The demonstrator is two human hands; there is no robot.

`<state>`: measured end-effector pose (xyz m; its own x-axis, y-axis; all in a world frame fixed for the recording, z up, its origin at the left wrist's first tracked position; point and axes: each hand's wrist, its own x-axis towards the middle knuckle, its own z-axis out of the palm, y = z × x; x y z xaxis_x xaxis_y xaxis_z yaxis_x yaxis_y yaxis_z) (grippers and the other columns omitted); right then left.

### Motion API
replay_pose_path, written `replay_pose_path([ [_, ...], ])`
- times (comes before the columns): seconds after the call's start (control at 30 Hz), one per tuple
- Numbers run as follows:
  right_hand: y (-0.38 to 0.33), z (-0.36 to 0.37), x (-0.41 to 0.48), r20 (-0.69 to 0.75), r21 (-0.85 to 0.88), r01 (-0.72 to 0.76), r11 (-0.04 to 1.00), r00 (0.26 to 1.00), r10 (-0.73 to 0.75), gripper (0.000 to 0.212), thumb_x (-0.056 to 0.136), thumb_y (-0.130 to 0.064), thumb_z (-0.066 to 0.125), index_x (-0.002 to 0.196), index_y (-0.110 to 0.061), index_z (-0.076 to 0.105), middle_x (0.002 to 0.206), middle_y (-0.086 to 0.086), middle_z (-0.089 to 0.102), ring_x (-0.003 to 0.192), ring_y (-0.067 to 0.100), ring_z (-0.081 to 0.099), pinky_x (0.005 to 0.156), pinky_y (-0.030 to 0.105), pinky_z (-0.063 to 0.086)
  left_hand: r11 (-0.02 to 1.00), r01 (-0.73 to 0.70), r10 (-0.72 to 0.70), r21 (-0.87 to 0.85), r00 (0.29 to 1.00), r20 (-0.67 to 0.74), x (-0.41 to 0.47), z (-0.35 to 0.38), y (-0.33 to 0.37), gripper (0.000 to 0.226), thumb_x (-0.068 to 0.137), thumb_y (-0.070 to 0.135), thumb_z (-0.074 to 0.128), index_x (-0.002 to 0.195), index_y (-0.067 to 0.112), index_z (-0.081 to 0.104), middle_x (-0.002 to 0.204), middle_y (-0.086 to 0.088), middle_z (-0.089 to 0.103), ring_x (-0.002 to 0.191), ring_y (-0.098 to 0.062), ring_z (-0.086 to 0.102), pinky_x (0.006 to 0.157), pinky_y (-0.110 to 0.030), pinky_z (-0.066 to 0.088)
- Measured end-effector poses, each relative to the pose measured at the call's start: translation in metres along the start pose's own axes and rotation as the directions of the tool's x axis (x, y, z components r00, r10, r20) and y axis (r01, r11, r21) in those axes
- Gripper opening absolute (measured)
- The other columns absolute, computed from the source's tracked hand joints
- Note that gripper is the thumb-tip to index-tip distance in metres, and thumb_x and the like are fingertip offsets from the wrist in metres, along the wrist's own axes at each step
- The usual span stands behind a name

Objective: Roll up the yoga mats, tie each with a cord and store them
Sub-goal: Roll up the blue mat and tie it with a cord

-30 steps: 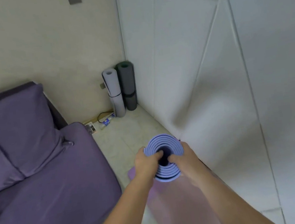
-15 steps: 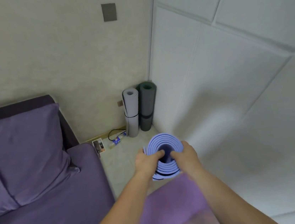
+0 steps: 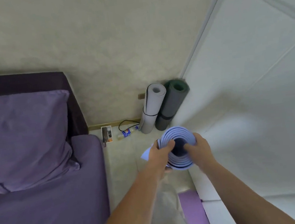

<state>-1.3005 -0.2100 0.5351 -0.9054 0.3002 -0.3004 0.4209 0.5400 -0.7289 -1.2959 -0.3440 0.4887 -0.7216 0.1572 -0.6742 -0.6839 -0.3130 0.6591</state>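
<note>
**Both hands gripping the rolled lilac mat near the corner**

The left hand (image 3: 159,154) and the right hand (image 3: 198,148) are both clasping the upper end of the rolled lilac mat (image 3: 178,132), each thumb hooking into its dark hollow centre while the fingers are wrapping round the outside. The roll is standing on end between the hands, above the pale floor (image 3: 123,163), its spiral of layers facing the camera, and a loose corner of it is sticking out to the left by the left wrist.

Just beyond the roll, two more rolled mats are leaning in the corner, touching each other: a pale grey mat (image 3: 154,105) with a black cord (image 3: 150,115) running round it, and a dark green mat (image 3: 172,105) resting against the white panelled wall (image 3: 250,80). A small bottle (image 3: 127,132) and a white box (image 3: 106,134) are lying along the foot of the beige wall (image 3: 79,45). A purple sofa (image 3: 44,217) with a cushion (image 3: 21,138) is filling the left side. A purple mat (image 3: 192,210) is lying on the floor beneath the forearms.
</note>
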Motion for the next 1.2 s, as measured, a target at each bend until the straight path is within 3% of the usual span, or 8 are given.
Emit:
replay_pose_path([
  [0.13, 0.014, 0.011, 0.105, 0.079, 0.021, -0.066, 0.998, 0.995, 0.064, 0.042, 0.067, -0.018, 0.061, 0.108, -0.011, 0.059, 0.092, 0.006, 0.065, 0.084, 0.026, 0.062, 0.061, 0.028, 0.046, 0.995, 0.089, -0.09, -0.037, 0.995, -0.048, 0.104, 0.023, 0.015, 0.079, 0.065, 0.054, 0.079, 0.135, 0.029, 0.05, 0.124, -0.002, 0.063, 0.108, -0.028, 0.064, 0.079, -0.047, 0.06],
  [0.27, 0.034, 0.021, 0.22, 0.117, 0.024, -0.122, 0.992, 0.986, 0.119, 0.059, 0.058, -0.022, 0.055, 0.115, -0.009, 0.061, 0.098, 0.007, 0.067, 0.085, 0.022, 0.062, 0.065, 0.027, 0.046, 0.987, 0.153, -0.159, -0.054, 0.977, -0.142, 0.216, 0.054, 0.028, 0.109, 0.045, 0.065, 0.08, 0.142, 0.029, 0.046, 0.128, -0.002, 0.063, 0.107, -0.027, 0.066, 0.081, -0.053, 0.06],
  [0.43, 0.072, 0.03, 0.338, 0.127, 0.031, -0.193, 0.981, 0.974, 0.188, 0.049, 0.076, -0.006, 0.064, 0.125, -0.008, 0.058, 0.109, 0.009, 0.065, 0.096, 0.026, 0.062, 0.078, 0.034, 0.048, 0.978, 0.194, -0.202, -0.08, 0.974, -0.106, 0.326, 0.085, 0.039, 0.09, 0.064, 0.054, 0.083, 0.142, 0.028, 0.045, 0.126, 0.002, 0.065, 0.109, -0.022, 0.065, 0.09, -0.051, 0.057],
  [0.57, 0.111, 0.04, 0.413, 0.101, 0.054, -0.239, 0.969, 0.967, 0.233, 0.049, 0.081, 0.005, 0.062, 0.127, -0.011, 0.057, 0.112, 0.008, 0.065, 0.099, 0.026, 0.063, 0.078, 0.034, 0.05, 0.977, 0.211, -0.213, -0.037, 0.974, -0.073, 0.405, 0.102, 0.038, 0.11, 0.048, 0.064, 0.082, 0.145, 0.03, 0.042, 0.134, 0.002, 0.06, 0.115, -0.022, 0.062, 0.095, -0.05, 0.055],
  [0.77, 0.153, 0.056, 0.487, -0.034, 0.193, -0.288, 0.938, 0.953, 0.3, 0.035, 0.082, -0.008, 0.067, 0.116, -0.013, 0.057, 0.107, 0.008, 0.065, 0.095, 0.026, 0.063, 0.074, 0.037, 0.053, 0.988, 0.096, -0.088, 0.119, 0.994, -0.067, 0.492, 0.122, 0.038, 0.078, 0.069, 0.045, 0.085, 0.136, 0.021, 0.051, 0.129, -0.002, 0.063, 0.113, -0.019, 0.064, 0.098, -0.042, 0.054],
  [0.9, 0.165, 0.076, 0.508, -0.105, 0.365, -0.363, 0.857, 0.899, 0.425, 0.038, 0.071, -0.037, 0.07, 0.104, -0.024, 0.056, 0.101, -0.002, 0.065, 0.094, 0.027, 0.066, 0.081, 0.057, 0.057, 0.94, -0.019, 0.05, 0.341, 0.995, -0.083, 0.523, 0.14, 0.049, 0.099, 0.054, 0.04, 0.078, 0.145, 0.027, 0.042, 0.124, 0.001, 0.06, 0.111, -0.021, 0.062, 0.095, -0.042, 0.055],
  [1.0, 0.155, 0.078, 0.528, -0.057, 0.322, -0.355, 0.878, 0.918, 0.393, 0.055, 0.067, -0.054, 0.071, 0.109, -0.025, 0.052, 0.101, -0.008, 0.06, 0.097, 0.023, 0.064, 0.083, 0.055, 0.057, 0.961, 0.015, 0.032, 0.276, 0.985, -0.167, 0.542, 0.137, 0.059, 0.094, 0.053, 0.034, 0.08, 0.141, 0.022, 0.046, 0.118, 0.0, 0.063, 0.106, -0.021, 0.065, 0.093, -0.042, 0.056],
  [1.2, 0.146, 0.062, 0.564, -0.04, 0.023, -0.264, 0.964, 0.963, 0.265, 0.069, 0.066, -0.054, 0.072, 0.121, -0.015, 0.054, 0.111, 0.004, 0.065, 0.097, 0.026, 0.065, 0.083, 0.05, 0.057, 0.963, 0.166, -0.124, 0.213, 0.972, -0.201, 0.55, 0.139, 0.073, 0.085, 0.051, 0.025, 0.082, 0.13, 0.022, 0.052, 0.117, -0.005, 0.065, 0.102, -0.027, 0.065, 0.082, -0.043, 0.058],
])
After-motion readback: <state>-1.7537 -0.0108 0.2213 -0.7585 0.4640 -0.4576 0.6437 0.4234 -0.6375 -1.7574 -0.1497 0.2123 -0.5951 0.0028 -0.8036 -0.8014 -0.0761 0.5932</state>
